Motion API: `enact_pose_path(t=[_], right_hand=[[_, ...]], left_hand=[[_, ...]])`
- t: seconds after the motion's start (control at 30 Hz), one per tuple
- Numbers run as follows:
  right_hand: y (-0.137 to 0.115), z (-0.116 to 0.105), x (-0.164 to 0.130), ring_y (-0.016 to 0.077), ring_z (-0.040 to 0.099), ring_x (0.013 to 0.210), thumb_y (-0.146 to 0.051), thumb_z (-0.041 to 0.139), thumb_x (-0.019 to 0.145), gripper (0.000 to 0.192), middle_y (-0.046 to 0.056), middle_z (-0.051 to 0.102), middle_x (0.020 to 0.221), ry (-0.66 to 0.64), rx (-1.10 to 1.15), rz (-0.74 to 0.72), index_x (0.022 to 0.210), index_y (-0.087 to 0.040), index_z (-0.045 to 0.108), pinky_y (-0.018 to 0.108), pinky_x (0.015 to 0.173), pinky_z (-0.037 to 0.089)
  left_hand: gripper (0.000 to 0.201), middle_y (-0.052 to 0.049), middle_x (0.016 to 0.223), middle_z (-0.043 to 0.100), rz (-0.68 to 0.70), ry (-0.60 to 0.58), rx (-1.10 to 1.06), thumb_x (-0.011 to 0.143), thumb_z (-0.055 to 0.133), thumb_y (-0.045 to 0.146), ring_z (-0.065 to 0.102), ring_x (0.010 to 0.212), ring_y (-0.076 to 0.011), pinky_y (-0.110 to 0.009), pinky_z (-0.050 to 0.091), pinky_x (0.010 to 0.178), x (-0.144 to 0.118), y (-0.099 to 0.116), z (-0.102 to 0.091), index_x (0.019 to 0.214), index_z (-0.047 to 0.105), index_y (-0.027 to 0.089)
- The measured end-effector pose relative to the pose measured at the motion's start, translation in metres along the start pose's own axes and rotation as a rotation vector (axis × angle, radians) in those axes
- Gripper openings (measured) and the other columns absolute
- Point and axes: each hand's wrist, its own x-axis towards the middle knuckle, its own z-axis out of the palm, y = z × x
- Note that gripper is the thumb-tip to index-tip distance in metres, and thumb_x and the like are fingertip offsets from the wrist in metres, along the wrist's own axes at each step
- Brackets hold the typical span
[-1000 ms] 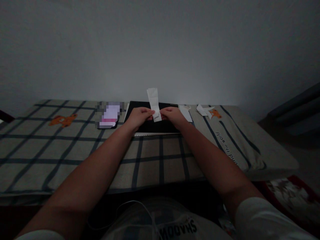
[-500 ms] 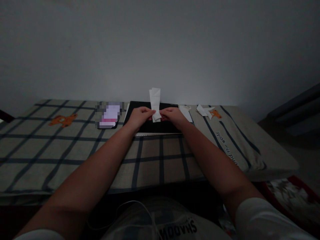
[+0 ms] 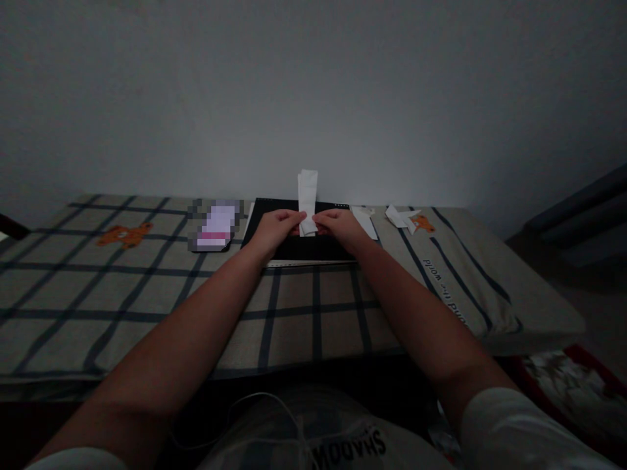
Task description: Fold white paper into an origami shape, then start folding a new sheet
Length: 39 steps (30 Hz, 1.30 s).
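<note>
A folded strip of white paper stands upright between my hands, above a black notebook. My left hand pinches its lower left edge between thumb and fingers. On the opposite edge, my right hand has the same kind of pinch. The strip's lower end shows below my thumbs, with a fold or overlap there. The fingertips behind the paper are hidden.
A phone with a blurred screen lies left of the notebook. White paper pokes out at its right, and a folded paper piece lies farther right on the checked cloth. Behind rises a wall.
The upper part of the paper strip has shifted slightly right and stands straighter. Its lower end looks flatter between my thumbs. Both hands keep their pinch in nearly the same place.
</note>
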Motion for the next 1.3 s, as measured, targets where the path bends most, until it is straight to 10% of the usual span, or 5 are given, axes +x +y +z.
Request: enact_pose_path(t=[0.23,1.3], right_hand=[[0.0010,-0.0011,0.0021,0.0097,0.059,0.060,-0.018,0.071,0.079,0.011,0.000,0.067,0.064,0.021,0.022,-0.011,0.069,-0.019,0.071,0.025,0.064,0.052],[-0.0025,0.0014,-0.0002,0.0088,0.056,0.059,-0.019,0.074,0.077,0.009,-0.002,0.062,0.061,0.053,0.050,-0.023,0.070,-0.016,0.069,0.025,0.064,0.049]], left_hand=[[0.015,-0.006,0.080,0.073,-0.154,-0.099,-0.051,0.073,0.080,0.027,0.065,0.072,-0.0111,-0.026,0.053,0.078,0.0041,-0.0019,-0.0025,0.074,0.073,0.014],[0.014,-0.003,0.069,0.069,-0.061,-0.085,0.102,0.072,0.080,0.025,0.056,0.058,-0.0086,-0.024,0.049,0.065,0.0023,0.0016,-0.0035,0.068,0.070,0.015]])
